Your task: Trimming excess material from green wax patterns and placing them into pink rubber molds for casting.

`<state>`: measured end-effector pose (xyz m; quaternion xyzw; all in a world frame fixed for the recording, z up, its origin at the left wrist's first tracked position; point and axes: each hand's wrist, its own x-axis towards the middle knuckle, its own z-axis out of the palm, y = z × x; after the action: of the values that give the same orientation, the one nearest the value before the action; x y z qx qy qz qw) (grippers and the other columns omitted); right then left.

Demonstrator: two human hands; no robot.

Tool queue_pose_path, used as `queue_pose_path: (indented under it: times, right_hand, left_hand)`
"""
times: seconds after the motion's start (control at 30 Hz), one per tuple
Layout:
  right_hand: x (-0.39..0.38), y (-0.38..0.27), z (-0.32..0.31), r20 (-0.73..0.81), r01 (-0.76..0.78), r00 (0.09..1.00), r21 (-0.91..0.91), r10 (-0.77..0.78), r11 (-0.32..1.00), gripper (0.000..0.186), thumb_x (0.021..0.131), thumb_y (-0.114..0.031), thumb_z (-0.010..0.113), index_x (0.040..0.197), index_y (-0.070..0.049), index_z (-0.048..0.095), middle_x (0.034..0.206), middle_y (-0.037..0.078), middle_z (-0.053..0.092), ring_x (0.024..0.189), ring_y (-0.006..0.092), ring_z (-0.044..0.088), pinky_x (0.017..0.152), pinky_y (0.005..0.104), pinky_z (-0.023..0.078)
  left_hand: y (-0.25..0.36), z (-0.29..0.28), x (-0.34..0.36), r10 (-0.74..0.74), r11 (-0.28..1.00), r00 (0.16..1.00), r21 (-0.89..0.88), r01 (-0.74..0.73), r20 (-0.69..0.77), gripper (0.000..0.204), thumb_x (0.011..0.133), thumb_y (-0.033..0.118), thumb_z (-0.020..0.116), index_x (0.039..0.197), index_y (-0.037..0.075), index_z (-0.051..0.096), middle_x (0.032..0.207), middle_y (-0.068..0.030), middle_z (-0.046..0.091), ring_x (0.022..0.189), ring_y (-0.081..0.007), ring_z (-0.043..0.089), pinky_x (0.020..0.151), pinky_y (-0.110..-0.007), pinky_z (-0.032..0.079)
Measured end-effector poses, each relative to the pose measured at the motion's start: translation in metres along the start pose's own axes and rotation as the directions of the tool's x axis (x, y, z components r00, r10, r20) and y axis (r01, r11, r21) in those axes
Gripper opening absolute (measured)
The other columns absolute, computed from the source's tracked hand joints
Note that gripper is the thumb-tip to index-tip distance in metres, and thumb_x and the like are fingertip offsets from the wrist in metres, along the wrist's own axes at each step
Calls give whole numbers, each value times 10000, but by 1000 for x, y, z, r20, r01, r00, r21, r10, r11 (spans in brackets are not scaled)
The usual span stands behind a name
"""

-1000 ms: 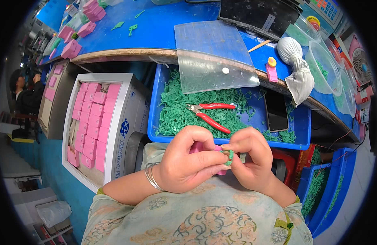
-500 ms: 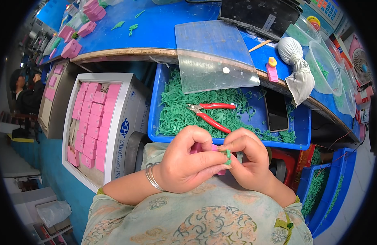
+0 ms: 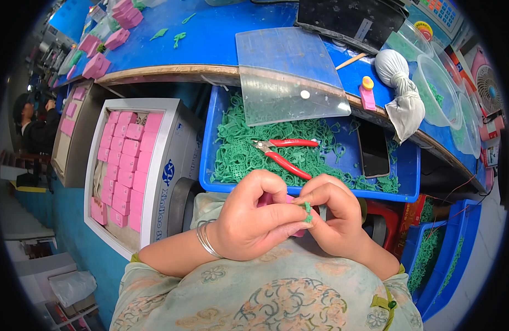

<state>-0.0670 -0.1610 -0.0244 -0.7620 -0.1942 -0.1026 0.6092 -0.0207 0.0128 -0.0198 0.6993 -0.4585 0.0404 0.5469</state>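
Note:
My left hand is closed around a pink block, which shows only in small patches between and below the fingers. At its edge, between the fingertips of both hands, sits a small green piece. My right hand pinches toward this green piece with thumb and forefinger; its exact shape is mostly covered. Just beyond my hands, red-handled cutting pliers lie with jaws apart on a heap of green plastic scraps in a blue tray.
A carton of pink blocks stands at the left. A clear plastic sheet overhangs the blue table. A phone rests in the tray's right end. A tied white cloth bundle and clear bowls are at the right.
The right fingertips and the green piece have shifted very slightly. My left hand keeps its hold on the pink block, and everything else stays in place.

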Motion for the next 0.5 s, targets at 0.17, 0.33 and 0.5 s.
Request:
queue_pose_path:
  times: [0.17, 0.33, 0.5]
  right_hand:
    - [0, -2, -1, 1, -17, 1000, 26, 17, 1000, 121, 729, 71, 580, 824, 22, 521, 790, 97, 524, 611, 125, 506, 503, 220, 424]
    - [-1, 0, -2, -38, 24, 999, 4, -24, 1000, 125, 713, 60, 589, 797, 13, 510, 776, 90, 520, 581, 110, 467, 482, 225, 391]
    - [1, 0, -2, -70, 72, 995, -39, -74, 997, 129, 699, 56, 593, 785, 7, 511, 750, 82, 515, 562, 112, 452, 470, 232, 379]
  left_hand:
    - [4, -3, 0, -58, 998, 997, 28, 56, 54, 227, 670, 61, 753, 859, 76, 628, 855, -48, 378, 729, -153, 462, 686, -271, 472]
    - [3, -2, 1, -59, 998, 998, 18, 59, 20, 227, 676, 82, 757, 862, 76, 627, 861, -48, 386, 711, -151, 467, 685, -279, 469]
    - [2, -2, 1, -51, 998, 998, 28, 51, 29, 239, 676, 86, 757, 874, 77, 624, 865, -48, 393, 711, -152, 471, 700, -285, 475]
